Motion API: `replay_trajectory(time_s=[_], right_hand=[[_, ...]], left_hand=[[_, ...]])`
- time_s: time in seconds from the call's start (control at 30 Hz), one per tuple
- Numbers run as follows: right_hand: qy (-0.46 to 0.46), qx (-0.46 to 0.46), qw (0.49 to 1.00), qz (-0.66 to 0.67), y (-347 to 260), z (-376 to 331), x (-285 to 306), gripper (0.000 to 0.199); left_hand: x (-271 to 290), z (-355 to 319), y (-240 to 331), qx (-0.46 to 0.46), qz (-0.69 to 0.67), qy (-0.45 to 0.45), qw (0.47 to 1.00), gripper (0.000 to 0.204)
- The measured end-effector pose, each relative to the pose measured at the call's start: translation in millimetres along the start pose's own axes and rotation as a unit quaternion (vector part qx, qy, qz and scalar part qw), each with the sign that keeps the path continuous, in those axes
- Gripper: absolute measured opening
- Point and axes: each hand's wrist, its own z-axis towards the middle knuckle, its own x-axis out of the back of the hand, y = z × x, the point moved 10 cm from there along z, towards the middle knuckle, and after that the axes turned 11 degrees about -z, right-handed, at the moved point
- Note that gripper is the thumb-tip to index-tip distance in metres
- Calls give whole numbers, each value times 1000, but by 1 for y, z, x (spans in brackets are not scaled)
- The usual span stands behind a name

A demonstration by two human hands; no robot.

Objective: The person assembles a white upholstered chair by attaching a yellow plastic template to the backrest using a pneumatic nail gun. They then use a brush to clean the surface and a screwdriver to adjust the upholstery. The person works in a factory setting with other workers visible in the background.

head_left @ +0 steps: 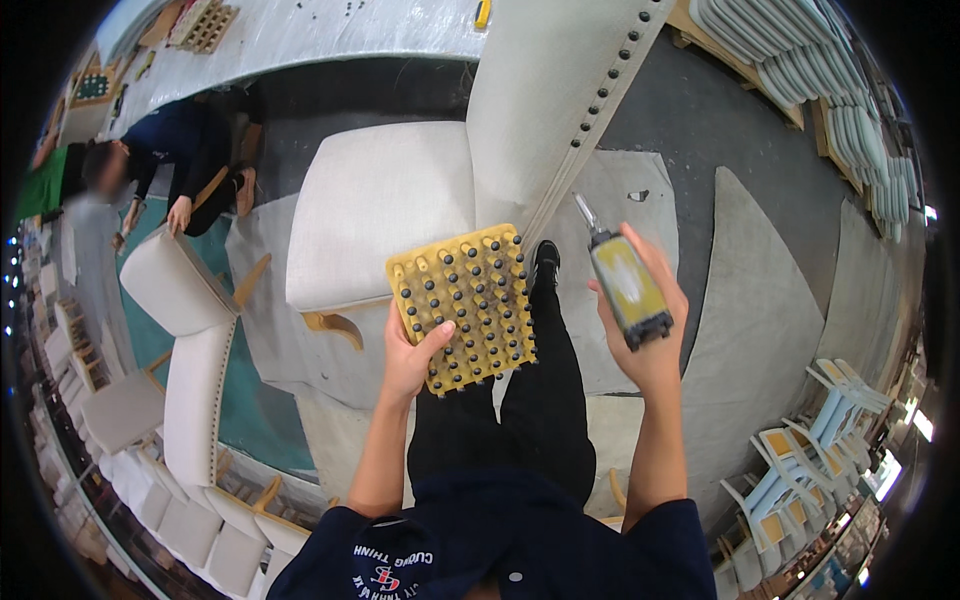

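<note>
My left hand [410,360] grips the lower left edge of a yellow peg tray [462,300], its thumb lying on the front. Rows of dark round-headed upholstery nails stand in the tray's pegs. To the right, my right hand [650,320] is wrapped round a yellow-and-black power nailer [628,290] with a slim metal nose. The nose points up and left, close to the edge of a cream upholstered chair [390,200]. Several dark nails [602,92] run in a line along the upper part of that edge; the part near the nose shows none.
At the left, a co-worker [175,165] crouches beside another cream chair [190,285]. Across the top runs a plastic-covered table [330,40]. Stacked grey padded parts [780,45] stand at upper right, wooden chair frames [800,450] at lower right. Cloth sheets [760,280] cover the floor.
</note>
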Motion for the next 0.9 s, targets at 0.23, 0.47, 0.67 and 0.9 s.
replay_trajectory(time_s=[0.23,0.47,0.67,0.9], right_hand=[[-128,-241,918,289,8,-47,-43,64],[-190,-270,885,329,-9,-49,-62,62],[-211,-256,886,325,-2,-41,-56,63],[-269,-228,877,326,-29,-34,-79,66]], left_hand=[[-2,4,2,-4,60,-20,998,64],[-5,8,5,-11,65,-49,997,64],[-8,6,5,-3,63,-57,996,65],[-13,9,2,13,93,-73,993,69]])
